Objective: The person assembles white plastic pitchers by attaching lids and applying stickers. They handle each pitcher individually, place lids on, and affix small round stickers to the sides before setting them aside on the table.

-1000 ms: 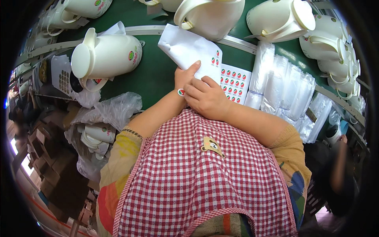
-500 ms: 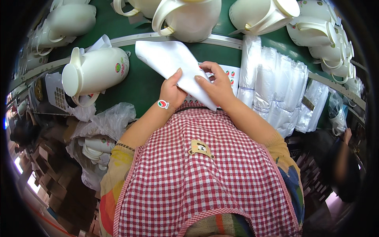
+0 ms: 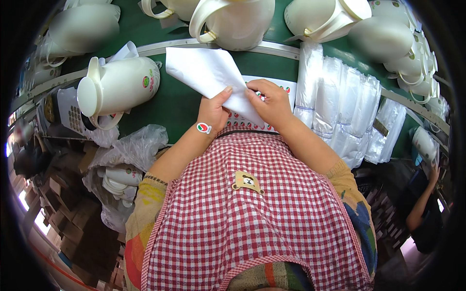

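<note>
A folded white sheet of paper slants across the middle of the green bench, its upper left end spread wide. My left hand grips its lower left side, thumb on top. On the opposite edge, my right hand pinches the paper between thumb and curled fingers. A round-cornered red, green and white sticker is stuck on my left wrist. Partly hidden under the paper and hands lies a sheet of similar stickers. To the left, a cream jug with a printed mark lies on its side.
Bundles of clear plastic bags lie at the right. Beyond the metal rail stand or lie several cream jugs, some blurred. A plastic bag with jugs hangs at left. Another person's arm holds a jug at far right.
My right fingers have closed in on the paper's edge, and my left thumb has shifted along it. At upper right, a blurred jug has come into view; the person at right has raised a jug.
</note>
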Demonstrator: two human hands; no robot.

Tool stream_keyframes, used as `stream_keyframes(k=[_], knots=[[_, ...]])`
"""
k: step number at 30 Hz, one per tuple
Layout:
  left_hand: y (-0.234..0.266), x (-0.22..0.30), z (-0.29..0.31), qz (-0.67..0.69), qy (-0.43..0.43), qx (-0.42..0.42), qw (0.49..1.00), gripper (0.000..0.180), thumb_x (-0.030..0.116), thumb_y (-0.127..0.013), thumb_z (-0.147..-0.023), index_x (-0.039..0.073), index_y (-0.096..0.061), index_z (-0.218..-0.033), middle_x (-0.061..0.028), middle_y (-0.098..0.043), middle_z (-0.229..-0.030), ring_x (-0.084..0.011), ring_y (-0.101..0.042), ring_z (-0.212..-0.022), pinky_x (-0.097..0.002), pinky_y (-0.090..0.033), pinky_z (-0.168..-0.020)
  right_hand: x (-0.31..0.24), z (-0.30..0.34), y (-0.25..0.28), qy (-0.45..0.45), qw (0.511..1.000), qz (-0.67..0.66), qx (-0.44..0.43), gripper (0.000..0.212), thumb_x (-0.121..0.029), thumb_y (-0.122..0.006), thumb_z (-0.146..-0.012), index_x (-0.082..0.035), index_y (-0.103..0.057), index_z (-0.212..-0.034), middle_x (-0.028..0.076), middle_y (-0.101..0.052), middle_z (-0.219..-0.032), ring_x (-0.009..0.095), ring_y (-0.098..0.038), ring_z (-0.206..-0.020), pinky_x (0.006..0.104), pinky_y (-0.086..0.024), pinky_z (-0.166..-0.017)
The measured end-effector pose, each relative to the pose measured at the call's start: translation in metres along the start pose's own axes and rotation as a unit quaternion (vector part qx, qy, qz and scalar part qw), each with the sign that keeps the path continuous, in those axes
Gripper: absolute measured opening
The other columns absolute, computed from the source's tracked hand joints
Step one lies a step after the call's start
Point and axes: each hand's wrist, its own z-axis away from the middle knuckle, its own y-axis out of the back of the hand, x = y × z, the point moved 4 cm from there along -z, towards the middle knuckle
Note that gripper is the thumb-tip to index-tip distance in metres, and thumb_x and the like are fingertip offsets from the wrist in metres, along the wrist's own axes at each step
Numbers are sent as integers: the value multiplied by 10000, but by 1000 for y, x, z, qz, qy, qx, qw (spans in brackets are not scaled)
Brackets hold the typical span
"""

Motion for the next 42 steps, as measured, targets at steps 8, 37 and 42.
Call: stream_keyframes(k=[8, 37, 42], knots=[[4, -2, 2, -24, -2, -2, 1000, 472, 13, -600, -871, -32, -420, -1305, -157, -537, -1227, -279, -533, -1127, -408, -427, -1001, 18, 4, -3, -142, 980, -139, -26, 153, -122, -636, -826, -11, -701, -909, 87, -695, -872, 161, -649, -749, 262, -503, -654], [6, -8, 1, 83, 89, 0, 993, 506, 133, -449, -949, -31, -293, -1402, -210, -436, -1373, -354, -422, -1285, -493, -291, -1124, 9, 25, 5, -169, 982, -40, -75, 561, -220, -750, -761, -16, -484, -1212, 177, -515, -1245, 293, -554, -1113, 379, -458, -929], [-4, -10, 6, 88, 123, -28, 988, 517, 162, -445, -941, -6, -296, -1406, -206, -435, -1370, -358, -421, -1284, -503, -285, -1123, 17, 31, 0, -233, 939, -250, -50, 421, -146, -722, -805, 16, -545, -1151, 127, -638, -1022, 202, -642, -923, 329, -522, -816]])
